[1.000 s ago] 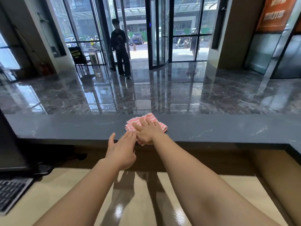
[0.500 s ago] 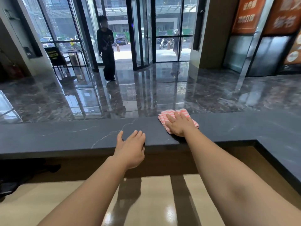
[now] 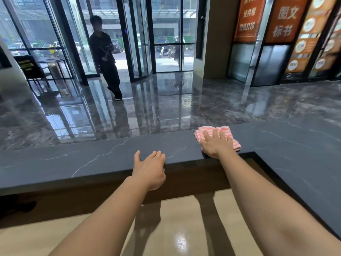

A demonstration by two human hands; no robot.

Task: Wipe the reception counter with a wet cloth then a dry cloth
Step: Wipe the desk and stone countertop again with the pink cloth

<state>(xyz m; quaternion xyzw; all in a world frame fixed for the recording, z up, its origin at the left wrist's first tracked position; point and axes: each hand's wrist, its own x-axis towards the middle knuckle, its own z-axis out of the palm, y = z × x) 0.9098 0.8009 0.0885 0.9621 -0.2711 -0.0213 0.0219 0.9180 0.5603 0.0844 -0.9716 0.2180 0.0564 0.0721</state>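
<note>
My right hand [image 3: 215, 145], fingers spread flat, presses the pink-striped cloth [image 3: 226, 130] onto the reception counter [image 3: 92, 163] just left of its corner; my left hand [image 3: 150, 169], open, sits farther left.

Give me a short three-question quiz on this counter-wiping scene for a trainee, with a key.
1. True or false: the right hand presses flat on the pink-and-white striped cloth lying on the dark grey veined stone counter.
2. The left hand: A) grips a second cloth; B) is open at the counter's near edge, holding nothing; C) lifts a keyboard.
3. Short answer: on which side of the left hand does the cloth lie?
Key: 1 true; 2 B; 3 the right.
</note>
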